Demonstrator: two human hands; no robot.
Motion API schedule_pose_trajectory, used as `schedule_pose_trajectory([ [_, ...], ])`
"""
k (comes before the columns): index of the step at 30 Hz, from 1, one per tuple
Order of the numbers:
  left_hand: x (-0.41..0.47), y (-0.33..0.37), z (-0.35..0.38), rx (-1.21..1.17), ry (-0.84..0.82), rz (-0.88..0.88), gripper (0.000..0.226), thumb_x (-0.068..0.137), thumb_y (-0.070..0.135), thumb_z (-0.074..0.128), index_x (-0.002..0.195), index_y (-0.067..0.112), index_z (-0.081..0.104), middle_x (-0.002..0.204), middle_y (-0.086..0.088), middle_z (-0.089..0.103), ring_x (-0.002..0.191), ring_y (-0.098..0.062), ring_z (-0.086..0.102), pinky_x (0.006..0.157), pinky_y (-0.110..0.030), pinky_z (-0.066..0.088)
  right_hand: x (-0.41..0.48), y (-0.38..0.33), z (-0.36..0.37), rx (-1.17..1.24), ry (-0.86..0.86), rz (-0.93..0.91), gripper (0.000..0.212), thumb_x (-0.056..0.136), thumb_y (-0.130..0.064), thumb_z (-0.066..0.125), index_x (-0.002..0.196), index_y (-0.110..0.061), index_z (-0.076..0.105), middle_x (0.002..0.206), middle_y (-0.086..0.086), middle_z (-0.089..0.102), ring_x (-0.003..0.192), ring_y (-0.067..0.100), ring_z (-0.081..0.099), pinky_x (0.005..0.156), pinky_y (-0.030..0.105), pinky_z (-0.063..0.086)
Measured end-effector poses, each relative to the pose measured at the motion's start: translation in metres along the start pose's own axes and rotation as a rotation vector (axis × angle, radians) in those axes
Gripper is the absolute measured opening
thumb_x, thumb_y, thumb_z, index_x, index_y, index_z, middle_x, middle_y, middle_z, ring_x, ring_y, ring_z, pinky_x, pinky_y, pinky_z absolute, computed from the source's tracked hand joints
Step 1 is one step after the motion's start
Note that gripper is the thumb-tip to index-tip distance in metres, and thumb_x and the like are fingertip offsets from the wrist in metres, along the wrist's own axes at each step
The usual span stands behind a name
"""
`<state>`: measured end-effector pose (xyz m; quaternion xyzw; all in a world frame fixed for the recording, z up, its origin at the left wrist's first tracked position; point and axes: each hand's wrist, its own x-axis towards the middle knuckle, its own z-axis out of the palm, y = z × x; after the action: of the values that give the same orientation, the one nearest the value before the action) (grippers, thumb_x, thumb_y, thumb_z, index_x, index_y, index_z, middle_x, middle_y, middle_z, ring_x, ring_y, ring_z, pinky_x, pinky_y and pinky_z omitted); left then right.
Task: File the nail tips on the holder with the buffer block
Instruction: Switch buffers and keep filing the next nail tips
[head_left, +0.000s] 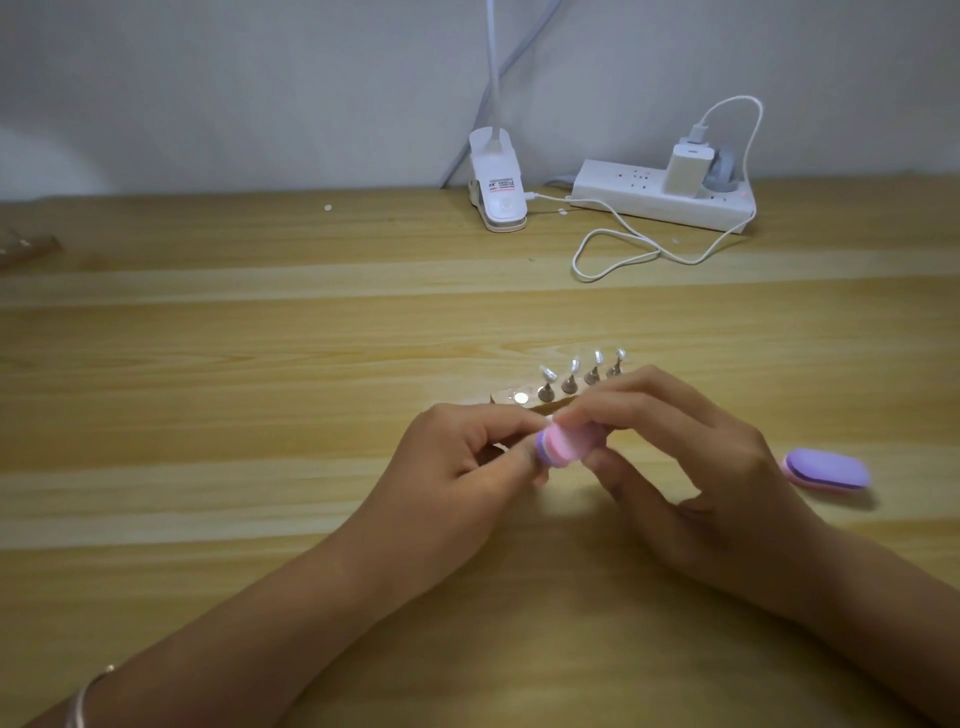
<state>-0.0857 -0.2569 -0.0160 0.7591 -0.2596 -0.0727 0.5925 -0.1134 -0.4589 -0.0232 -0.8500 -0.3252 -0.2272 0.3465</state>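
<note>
On the wooden bench (260, 364), mid-frame, my right hand (691, 457) clamped its fingers on the buffer block (566, 441), my left hand (462, 457) pinched its purple end; filing seemed underway, wanting light strokes next.

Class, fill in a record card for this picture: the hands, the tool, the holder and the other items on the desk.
Left hand: fingers curled, pinching at the purple end of the buffer block
Right hand: pinching the block's other end
Holder: on the desk behind the hands; four nail tips standing on pegs, one spot bare
Spare buffer: lying flat, right of the hands
Back of desk: clip lamp, power strip, charger, white cable
</note>
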Motion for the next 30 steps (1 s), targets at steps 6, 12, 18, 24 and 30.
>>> schedule_pose_trajectory([
  [6, 0.0017, 0.0027, 0.0005, -0.016, 0.018, -0.004, 0.023, 0.088, 0.021, 0.058, 0.069, 0.029, 0.070, 0.065, -0.006, 0.061, 0.062, -0.024, 0.048, 0.058, -0.039, 0.036, 0.0004, -0.0007, 0.0030, -0.012, 0.045, 0.008, 0.021, 0.093, -0.001, 0.064, 0.113, -0.004, 0.069, 0.097, 0.008, 0.063, 0.092, 0.020, 0.063, 0.084, 0.030, 0.052],
  [12, 0.0026, 0.0017, 0.0020, -0.033, 0.017, 0.002, 0.022, 0.087, 0.028, 0.060, 0.067, 0.029, 0.068, 0.068, -0.009, 0.062, 0.064, -0.030, 0.052, 0.062, -0.047, 0.041, 0.0010, 0.0016, 0.0022, 0.029, 0.048, 0.031, 0.025, 0.091, 0.001, 0.065, 0.115, -0.002, 0.069, 0.097, 0.007, 0.063, 0.092, 0.017, 0.064, 0.084, 0.029, 0.052],
  [18, 0.0014, -0.0021, 0.0023, -0.013, -0.012, 0.019, 0.019, 0.087, 0.025, 0.057, 0.073, 0.028, 0.068, 0.074, -0.010, 0.066, 0.067, -0.042, 0.057, 0.064, -0.056, 0.046, 0.0027, 0.0030, 0.0035, -0.001, 0.053, 0.048, 0.025, 0.092, 0.001, 0.065, 0.116, -0.003, 0.070, 0.099, 0.009, 0.064, 0.092, 0.019, 0.064, 0.083, 0.032, 0.053],
  [24, 0.0012, -0.0016, 0.0003, -0.011, -0.005, 0.020, 0.017, 0.086, 0.030, 0.059, 0.074, 0.024, 0.070, 0.070, -0.008, 0.063, 0.061, -0.038, 0.052, 0.056, -0.047, 0.040, 0.0019, 0.0027, 0.0022, 0.029, 0.048, 0.036, 0.026, 0.091, 0.000, 0.065, 0.116, -0.004, 0.069, 0.098, 0.007, 0.064, 0.092, 0.018, 0.064, 0.083, 0.031, 0.053],
  [30, 0.0010, -0.0003, 0.0016, -0.037, -0.016, -0.005, 0.018, 0.088, 0.015, 0.059, 0.077, 0.020, 0.072, 0.072, -0.011, 0.065, 0.065, -0.044, 0.055, 0.065, -0.057, 0.046, 0.0025, 0.0025, 0.0025, 0.012, 0.050, 0.045, 0.026, 0.092, 0.000, 0.064, 0.117, -0.002, 0.070, 0.098, 0.009, 0.064, 0.091, 0.019, 0.064, 0.081, 0.034, 0.053],
])
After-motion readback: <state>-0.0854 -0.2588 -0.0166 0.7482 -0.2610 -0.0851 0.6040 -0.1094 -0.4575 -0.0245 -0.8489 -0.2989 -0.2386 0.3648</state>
